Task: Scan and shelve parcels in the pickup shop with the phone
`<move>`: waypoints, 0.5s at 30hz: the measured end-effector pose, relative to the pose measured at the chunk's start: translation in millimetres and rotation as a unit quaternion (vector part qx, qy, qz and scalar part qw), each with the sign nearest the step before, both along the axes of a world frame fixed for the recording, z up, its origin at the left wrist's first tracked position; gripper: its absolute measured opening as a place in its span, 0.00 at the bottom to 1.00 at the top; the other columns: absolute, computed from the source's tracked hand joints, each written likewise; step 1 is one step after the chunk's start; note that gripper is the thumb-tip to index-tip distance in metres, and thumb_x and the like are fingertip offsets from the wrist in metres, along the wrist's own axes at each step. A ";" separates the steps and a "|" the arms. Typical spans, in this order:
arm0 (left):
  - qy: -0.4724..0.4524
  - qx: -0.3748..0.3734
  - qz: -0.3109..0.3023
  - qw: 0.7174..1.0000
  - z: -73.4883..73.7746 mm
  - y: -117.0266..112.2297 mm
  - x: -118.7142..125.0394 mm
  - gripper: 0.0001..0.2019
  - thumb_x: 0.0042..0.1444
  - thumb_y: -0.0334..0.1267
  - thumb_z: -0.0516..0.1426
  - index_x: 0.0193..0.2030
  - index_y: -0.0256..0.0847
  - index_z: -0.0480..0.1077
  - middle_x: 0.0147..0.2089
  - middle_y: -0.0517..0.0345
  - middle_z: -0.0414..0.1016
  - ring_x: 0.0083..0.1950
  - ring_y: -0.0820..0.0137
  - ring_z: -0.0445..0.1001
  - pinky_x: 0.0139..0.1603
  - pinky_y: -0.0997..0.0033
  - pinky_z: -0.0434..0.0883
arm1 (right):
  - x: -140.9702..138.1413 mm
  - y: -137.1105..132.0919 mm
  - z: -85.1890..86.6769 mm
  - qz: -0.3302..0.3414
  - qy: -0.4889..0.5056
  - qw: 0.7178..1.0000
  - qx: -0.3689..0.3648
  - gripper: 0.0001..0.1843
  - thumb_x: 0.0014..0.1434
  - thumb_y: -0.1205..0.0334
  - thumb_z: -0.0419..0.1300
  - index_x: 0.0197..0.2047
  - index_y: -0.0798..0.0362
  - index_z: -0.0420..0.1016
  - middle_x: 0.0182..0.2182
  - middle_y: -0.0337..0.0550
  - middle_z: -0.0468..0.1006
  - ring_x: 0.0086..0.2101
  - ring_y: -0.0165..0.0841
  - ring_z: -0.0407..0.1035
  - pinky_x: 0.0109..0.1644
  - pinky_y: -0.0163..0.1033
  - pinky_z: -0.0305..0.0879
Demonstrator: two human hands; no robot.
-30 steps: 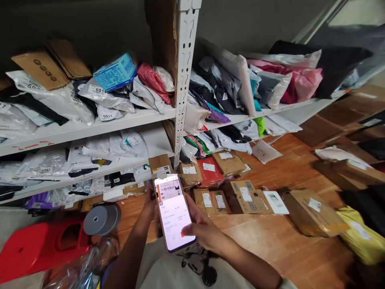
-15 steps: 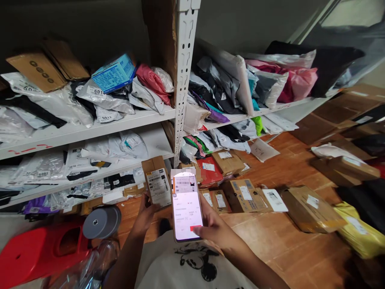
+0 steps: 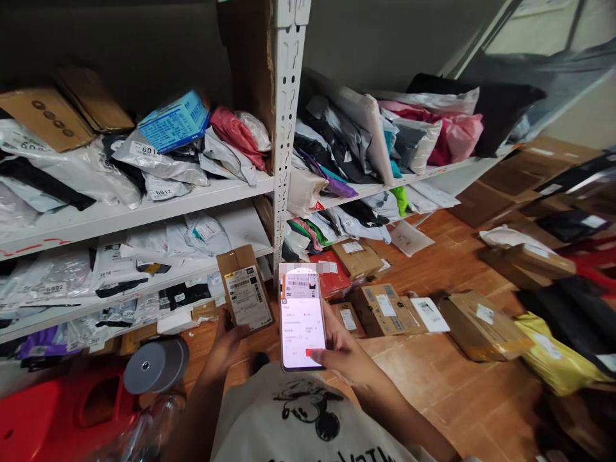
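Note:
My left hand (image 3: 231,337) grips the lower left edge of a small cardboard box (image 3: 248,289) with a white barcode label facing up. In my right hand (image 3: 344,343) is a smartphone (image 3: 302,327), held upright with its lit screen towards me. The thumb lies on a red button near the bottom of the screen. The upper part of the screen shows a label with a barcode; its lower part is a white panel whose text is too small to read. Phone and box are side by side, a small gap between them.
White metal shelves (image 3: 221,200) hold many bagged parcels, with a perforated post (image 3: 287,115) ahead. Cardboard boxes (image 3: 486,327) and a yellow parcel (image 3: 553,353) lie on the wood-look floor to the right. A red stool (image 3: 52,410) and a grey round object (image 3: 156,364) stand at left.
The view has shifted slightly, so the shelves sit further left. The phone is a little higher and further right in view, while the box remains in my left hand.

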State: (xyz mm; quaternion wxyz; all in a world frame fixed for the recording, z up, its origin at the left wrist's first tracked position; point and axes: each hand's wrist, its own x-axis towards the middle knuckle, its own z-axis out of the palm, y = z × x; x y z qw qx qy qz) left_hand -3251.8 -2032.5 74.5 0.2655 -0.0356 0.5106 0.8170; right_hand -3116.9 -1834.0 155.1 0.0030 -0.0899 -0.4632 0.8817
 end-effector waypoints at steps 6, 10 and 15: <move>-0.018 -0.020 0.025 0.999 -1.8 1.1 -1.6 0.28 0.34 0.30 0.66 0.45 0.47 0.65 0.46 0.60 0.75 0.47 0.65 0.74 0.46 0.67 0.72 | -1.9 -2.2 -1.2 -0.002 0.002 0.999 -0.034 0.48 0.44 0.66 0.71 0.65 0.39 0.54 0.50 0.40 0.76 0.41 0.36 0.73 0.41 0.40 0.66; 0.021 -0.030 0.083 0.996 1.7 -6.1 -5.8 0.24 0.33 0.32 0.67 0.39 0.49 0.67 0.42 0.65 0.75 0.45 0.68 0.73 0.45 0.71 0.71 | -3.9 -2.4 -1.6 -0.007 0.012 0.999 -0.051 0.50 0.42 0.69 0.71 0.65 0.39 0.54 0.48 0.39 0.77 0.40 0.36 0.73 0.40 0.39 0.67; 0.070 -0.046 0.172 0.982 36.0 -26.2 -19.1 0.28 0.33 0.34 0.64 0.45 0.58 0.68 0.49 0.70 0.75 0.55 0.64 0.69 0.51 0.68 0.69 | -4.8 1.7 -4.7 -0.019 0.036 0.998 -0.038 0.50 0.42 0.68 0.70 0.65 0.39 0.55 0.50 0.41 0.75 0.44 0.39 0.72 0.42 0.41 0.67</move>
